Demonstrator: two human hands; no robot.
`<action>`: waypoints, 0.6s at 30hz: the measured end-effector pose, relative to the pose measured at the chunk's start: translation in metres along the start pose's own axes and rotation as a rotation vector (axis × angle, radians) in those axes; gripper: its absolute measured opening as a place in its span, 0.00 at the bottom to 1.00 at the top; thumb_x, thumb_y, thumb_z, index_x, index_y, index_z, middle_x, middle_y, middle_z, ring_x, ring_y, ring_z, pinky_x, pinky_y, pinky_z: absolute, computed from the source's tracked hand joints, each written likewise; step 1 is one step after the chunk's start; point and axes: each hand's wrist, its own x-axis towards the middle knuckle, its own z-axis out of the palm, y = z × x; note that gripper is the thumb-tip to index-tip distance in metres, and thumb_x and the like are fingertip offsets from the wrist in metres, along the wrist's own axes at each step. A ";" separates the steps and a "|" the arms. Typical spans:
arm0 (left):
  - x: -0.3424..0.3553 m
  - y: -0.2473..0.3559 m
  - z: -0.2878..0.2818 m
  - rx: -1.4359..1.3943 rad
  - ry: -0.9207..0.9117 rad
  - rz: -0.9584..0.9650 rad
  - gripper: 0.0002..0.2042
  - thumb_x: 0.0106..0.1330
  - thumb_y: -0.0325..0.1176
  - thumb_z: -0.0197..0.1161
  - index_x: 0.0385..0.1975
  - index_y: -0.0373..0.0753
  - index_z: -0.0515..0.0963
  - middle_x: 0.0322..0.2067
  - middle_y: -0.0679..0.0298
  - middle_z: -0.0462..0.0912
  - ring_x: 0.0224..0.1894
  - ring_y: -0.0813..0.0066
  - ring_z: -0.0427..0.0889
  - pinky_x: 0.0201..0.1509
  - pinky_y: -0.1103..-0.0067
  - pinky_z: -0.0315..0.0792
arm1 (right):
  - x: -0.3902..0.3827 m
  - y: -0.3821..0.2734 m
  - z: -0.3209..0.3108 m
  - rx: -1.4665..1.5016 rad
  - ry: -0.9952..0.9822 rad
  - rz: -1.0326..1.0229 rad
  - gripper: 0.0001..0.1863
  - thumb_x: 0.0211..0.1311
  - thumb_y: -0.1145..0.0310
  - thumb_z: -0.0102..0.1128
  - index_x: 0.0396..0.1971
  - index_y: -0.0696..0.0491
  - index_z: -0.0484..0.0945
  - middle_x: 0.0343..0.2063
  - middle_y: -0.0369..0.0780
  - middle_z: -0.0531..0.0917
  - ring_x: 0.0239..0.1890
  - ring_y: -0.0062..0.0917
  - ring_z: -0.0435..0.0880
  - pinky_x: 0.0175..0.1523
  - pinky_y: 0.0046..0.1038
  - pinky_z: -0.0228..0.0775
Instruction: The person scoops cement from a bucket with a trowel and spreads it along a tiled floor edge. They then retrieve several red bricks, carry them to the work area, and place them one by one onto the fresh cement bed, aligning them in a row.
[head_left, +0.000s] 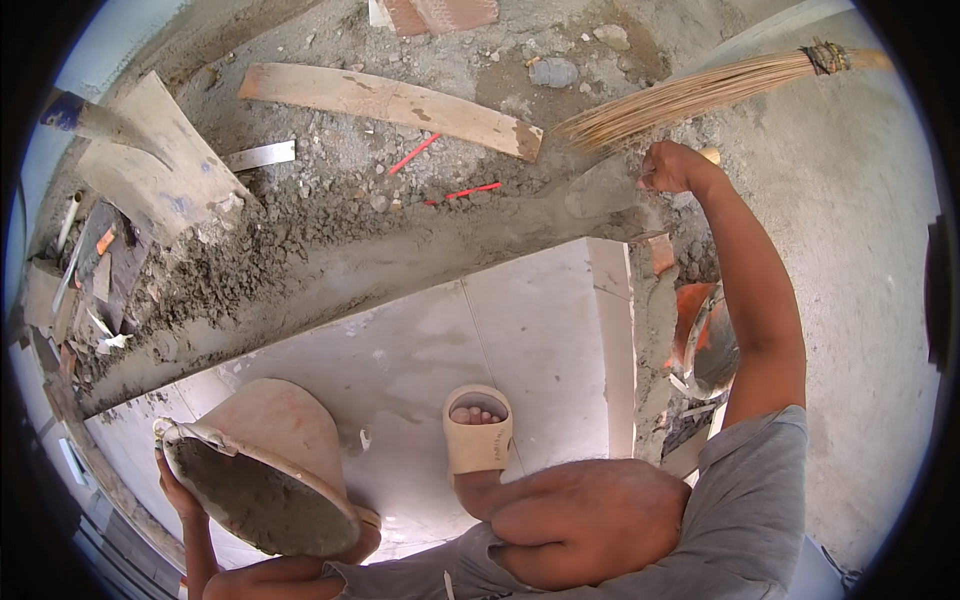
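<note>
My left hand (pixel 178 488) grips the side of a pale bucket (pixel 280 420) near its rim at the lower left; the bucket is tilted, with wet grey mortar (pixel 260 500) inside. At the upper right my right hand (pixel 678 168) is closed around a wooden-handled trowel (pixel 710 156). Its grey, mortar-coated blade (pixel 600 195) lies over the smoothed mortar strip (pixel 420 240), just beyond the corner of the pale tiled surface (pixel 530 330). Lumpy mortar lines the strip's far side.
A straw broom (pixel 700 90) and long board (pixel 390 110) lie beyond my right hand. Broken board, a blue handle (pixel 75 110) and rubble fill the upper left. An orange-stained bucket (pixel 705 340) sits under my right arm. My sandalled foot (pixel 478 440) rests on the tiles.
</note>
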 end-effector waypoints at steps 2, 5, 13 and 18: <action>-0.002 -0.003 -0.007 0.039 0.020 0.024 0.29 0.74 0.54 0.43 0.56 0.31 0.74 0.49 0.55 0.80 0.48 0.66 0.81 0.54 0.73 0.74 | -0.011 -0.003 -0.010 -0.013 -0.001 0.013 0.20 0.51 0.55 0.68 0.33 0.60 0.84 0.29 0.54 0.84 0.37 0.48 0.83 0.46 0.40 0.73; 0.005 -0.005 -0.017 0.127 0.019 0.049 0.29 0.74 0.54 0.42 0.55 0.30 0.74 0.47 0.55 0.81 0.48 0.66 0.81 0.53 0.73 0.74 | -0.003 0.016 0.018 0.072 0.090 -0.057 0.21 0.50 0.55 0.69 0.32 0.60 0.83 0.29 0.54 0.83 0.37 0.48 0.83 0.47 0.40 0.74; -0.010 -0.001 -0.010 0.124 0.079 0.073 0.29 0.75 0.53 0.43 0.52 0.30 0.76 0.44 0.56 0.82 0.44 0.67 0.81 0.50 0.74 0.75 | -0.040 0.013 -0.010 0.160 0.128 0.140 0.23 0.50 0.54 0.68 0.39 0.57 0.84 0.33 0.54 0.84 0.41 0.47 0.83 0.50 0.40 0.74; -0.003 0.001 -0.012 0.213 0.052 0.082 0.29 0.74 0.53 0.44 0.51 0.30 0.76 0.43 0.56 0.82 0.44 0.67 0.81 0.50 0.74 0.75 | -0.036 0.018 0.039 0.144 0.158 0.030 0.17 0.51 0.59 0.68 0.29 0.60 0.82 0.27 0.53 0.83 0.36 0.46 0.84 0.45 0.39 0.74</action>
